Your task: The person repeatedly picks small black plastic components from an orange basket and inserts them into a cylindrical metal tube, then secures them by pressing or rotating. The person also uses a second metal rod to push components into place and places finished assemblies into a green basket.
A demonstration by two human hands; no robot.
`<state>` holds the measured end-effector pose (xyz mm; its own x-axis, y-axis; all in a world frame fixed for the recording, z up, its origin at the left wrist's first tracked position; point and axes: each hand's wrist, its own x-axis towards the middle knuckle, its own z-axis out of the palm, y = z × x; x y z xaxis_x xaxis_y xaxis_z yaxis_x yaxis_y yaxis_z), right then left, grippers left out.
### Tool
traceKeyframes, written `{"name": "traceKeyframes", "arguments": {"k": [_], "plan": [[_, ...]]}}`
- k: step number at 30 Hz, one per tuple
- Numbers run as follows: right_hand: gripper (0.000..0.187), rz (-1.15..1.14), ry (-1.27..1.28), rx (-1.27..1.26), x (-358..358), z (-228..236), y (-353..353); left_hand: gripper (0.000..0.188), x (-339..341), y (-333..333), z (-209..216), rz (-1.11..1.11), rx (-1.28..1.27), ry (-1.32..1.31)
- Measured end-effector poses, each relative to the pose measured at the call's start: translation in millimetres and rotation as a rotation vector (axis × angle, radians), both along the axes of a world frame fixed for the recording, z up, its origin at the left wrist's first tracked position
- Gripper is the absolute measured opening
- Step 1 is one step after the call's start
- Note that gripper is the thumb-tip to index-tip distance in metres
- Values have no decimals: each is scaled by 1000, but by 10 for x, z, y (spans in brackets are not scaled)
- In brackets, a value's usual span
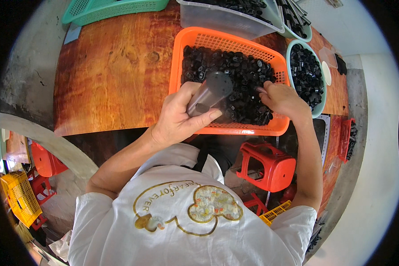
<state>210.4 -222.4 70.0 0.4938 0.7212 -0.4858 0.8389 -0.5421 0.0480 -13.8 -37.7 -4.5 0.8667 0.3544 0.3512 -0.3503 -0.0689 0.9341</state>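
A dark grey metal-looking tube with a round hole in its side is held in my left hand, thumb and fingers wrapped around it. It tilts over the near-left part of an orange plastic basket; the tube's far end is black and blurred. Many small black plastic caps fill the basket. At the basket's right side, my right hand reaches in among the caps with its fingers drawn together. Whatever lies between those fingertips is too hidden to name.
Behind the basket stands a clear plastic bin of black parts. To its right is a pale green basin of black pieces. A green basket sits far left on the wooden table. Red stools stand below the table.
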Motion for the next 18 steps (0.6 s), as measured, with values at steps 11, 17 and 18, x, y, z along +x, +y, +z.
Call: {"name": "traceKeyframes", "arguments": {"k": [11, 17, 18], "plan": [[24, 69, 139, 46, -57, -36, 1, 37, 36, -9, 75, 32, -21, 70], [23, 83, -88, -165, -206, -228, 189, 36, 34, -14, 74, 31, -12, 65], [24, 75, -102, -195, -213, -239, 217, 36, 34, -16, 70, 28, -23, 69]]}}
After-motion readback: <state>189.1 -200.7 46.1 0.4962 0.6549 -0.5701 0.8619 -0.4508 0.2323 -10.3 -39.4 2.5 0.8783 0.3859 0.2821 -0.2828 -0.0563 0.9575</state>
